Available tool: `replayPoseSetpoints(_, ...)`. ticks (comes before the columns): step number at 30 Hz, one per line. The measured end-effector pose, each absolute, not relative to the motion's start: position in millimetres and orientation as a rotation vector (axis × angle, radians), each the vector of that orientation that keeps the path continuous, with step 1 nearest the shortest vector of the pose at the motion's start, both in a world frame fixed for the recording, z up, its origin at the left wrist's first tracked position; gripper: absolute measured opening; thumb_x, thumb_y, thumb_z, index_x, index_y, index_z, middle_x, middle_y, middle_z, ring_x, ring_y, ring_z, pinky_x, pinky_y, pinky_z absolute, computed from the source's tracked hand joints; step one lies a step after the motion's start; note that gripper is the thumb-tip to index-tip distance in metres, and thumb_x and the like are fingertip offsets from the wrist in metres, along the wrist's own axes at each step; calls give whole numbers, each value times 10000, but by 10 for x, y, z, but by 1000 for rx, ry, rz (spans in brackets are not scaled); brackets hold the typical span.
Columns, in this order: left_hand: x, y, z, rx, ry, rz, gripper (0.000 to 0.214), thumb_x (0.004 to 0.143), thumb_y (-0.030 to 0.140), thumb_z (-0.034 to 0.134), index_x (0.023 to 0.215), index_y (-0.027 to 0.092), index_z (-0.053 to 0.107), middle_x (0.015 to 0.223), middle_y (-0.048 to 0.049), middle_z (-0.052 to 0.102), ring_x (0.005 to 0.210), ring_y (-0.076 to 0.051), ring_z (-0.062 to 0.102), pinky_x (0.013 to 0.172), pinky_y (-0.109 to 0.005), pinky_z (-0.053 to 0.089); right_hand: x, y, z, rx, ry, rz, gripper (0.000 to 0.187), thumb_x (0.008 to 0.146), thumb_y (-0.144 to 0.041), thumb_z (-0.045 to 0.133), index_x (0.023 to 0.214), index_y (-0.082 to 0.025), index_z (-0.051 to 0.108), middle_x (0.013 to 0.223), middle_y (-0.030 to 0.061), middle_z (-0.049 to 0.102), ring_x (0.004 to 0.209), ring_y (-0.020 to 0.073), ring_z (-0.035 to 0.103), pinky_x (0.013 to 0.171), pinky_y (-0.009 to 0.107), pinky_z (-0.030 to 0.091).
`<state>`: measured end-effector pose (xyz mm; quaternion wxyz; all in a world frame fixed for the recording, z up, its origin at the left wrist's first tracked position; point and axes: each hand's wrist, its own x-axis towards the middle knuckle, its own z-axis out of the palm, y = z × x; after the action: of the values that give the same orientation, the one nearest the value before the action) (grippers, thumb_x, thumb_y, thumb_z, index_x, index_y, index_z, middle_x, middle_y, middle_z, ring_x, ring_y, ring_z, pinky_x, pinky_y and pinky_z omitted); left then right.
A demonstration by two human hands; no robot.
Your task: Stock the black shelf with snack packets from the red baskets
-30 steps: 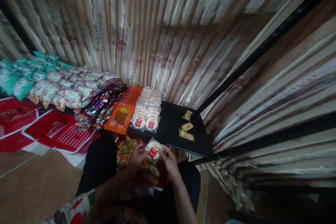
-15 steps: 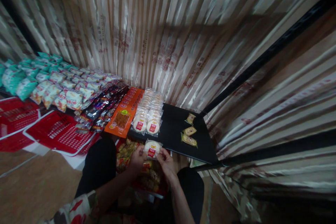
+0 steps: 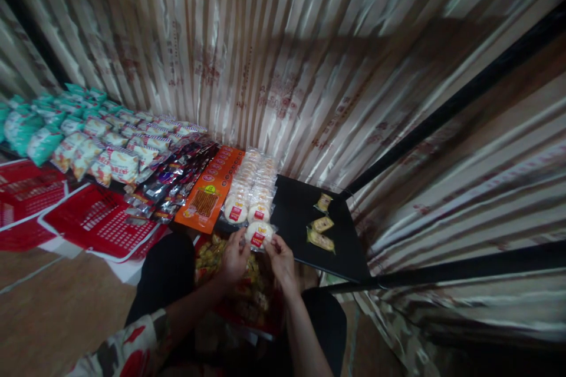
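Note:
Between my two hands is a round white rice cracker packet [image 3: 259,235] in clear wrap with a red label. My left hand [image 3: 234,259] pinches its left edge, and my right hand [image 3: 280,260] pinches its right edge. The packet is held at the front edge of the black shelf [image 3: 294,224], just before two rows of matching rice cracker packets [image 3: 236,212]. Beneath my hands a red basket holds many small yellow-wrapped snacks [image 3: 212,256], partly hidden by my forearms.
Three yellow-wrapped snacks [image 3: 321,240] lie on the shelf's right part. Left of the crackers are an orange snack bag [image 3: 206,191], dark packets [image 3: 170,179], white pouches [image 3: 124,165] and green pouches [image 3: 44,144]. Red baskets [image 3: 101,218] stand on the floor at left. A curtain hangs behind.
Both hands have moved the rice cracker packet forward, from above the basket of yellow snacks to the shelf's front edge by the rows. The camera view has shifted slightly.

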<state>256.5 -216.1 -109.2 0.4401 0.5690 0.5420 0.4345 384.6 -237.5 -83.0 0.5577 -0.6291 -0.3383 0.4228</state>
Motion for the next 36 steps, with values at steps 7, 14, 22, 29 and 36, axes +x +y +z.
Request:
replayPoseSetpoints(7, 2479, -2122, -1081, 1891, 1453, 1162, 407, 800, 166, 441, 1196, 157, 535, 1297, -129, 479, 1218, -263, 418, 1036, -447, 351, 3870, -2202, -857, -1472, -845, 970, 283, 603, -409, 666, 806, -213, 651, 723, 1, 676, 674, 171, 601, 658, 283, 477)
replayPoseSetpoints(14, 2426, -2020, -1075, 2069, 1464, 1120, 464, 801, 130, 446, 1263, 140, 480, 1415, -138, 347, 1310, -280, 292, 1071, -475, 296, 3887, -2063, -895, -1520, -844, 912, 282, 586, -414, 664, 779, -209, 644, 691, -8, 647, 644, 157, 567, 630, 267, 451)
replayPoseSetpoints(22, 2431, -1939, -1204, 2151, 1473, 1121, 462, 795, 103, 451, 1256, 109, 476, 1424, -163, 319, 1314, -296, 287, 1059, -475, 320, 3926, -1968, -945, -1746, -1009, 656, 321, 641, -431, 607, 848, -193, 670, 765, 23, 633, 706, 172, 548, 715, 287, 437)
replayPoseSetpoints(29, 2419, -1914, -1285, 2227, 1491, 1125, 450, 799, 100, 452, 1248, 102, 480, 1406, -171, 342, 1313, -297, 286, 1058, -480, 325, 3786, -2013, -1034, -1806, -1055, 468, 477, 731, -431, 508, 1093, -131, 591, 968, 103, 578, 799, 188, 571, 706, 292, 485)
replayPoseSetpoints(36, 2413, -1920, -1276, 2240, 1479, 1109, 477, 781, 97, 463, 1258, 100, 475, 1421, -168, 321, 1312, -304, 282, 1057, -481, 326, 3665, -2077, -1082, -1865, -1217, 189, 615, 807, -405, 482, 1354, -142, 378, 1183, 167, 476, 1065, 264, 465, 855, 391, 456)
